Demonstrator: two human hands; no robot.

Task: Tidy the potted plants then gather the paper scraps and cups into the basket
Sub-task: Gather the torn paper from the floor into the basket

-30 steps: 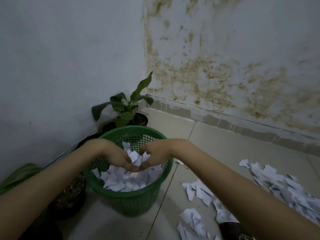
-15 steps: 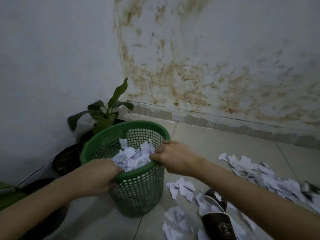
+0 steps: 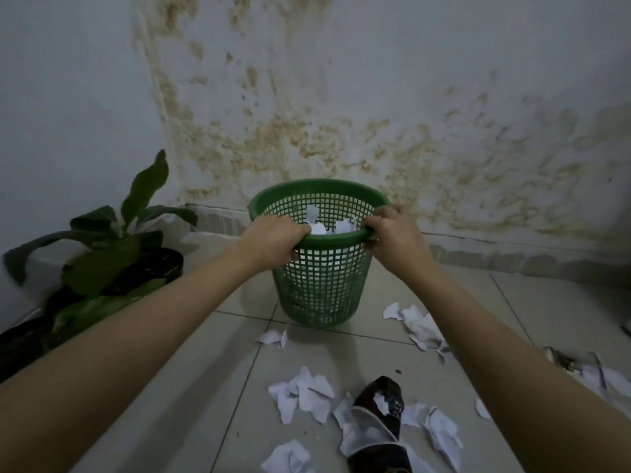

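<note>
Gripping basket (image 3: 321, 278) rim, left hand (image 3: 273, 244), right hand (image 3: 392, 233).

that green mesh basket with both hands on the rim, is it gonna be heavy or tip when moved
Probably light: the green basket has thin open-mesh walls and holds only paper scraps. It narrows toward the base, so a sideways push may tip it. The left hand and right hand gripping opposite rim sides should steady it.

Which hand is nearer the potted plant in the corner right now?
Left. The left hand grips the green basket's rim on the side toward the potted plant. The right hand grips the opposite side of the rim, farther from the plant.
</note>
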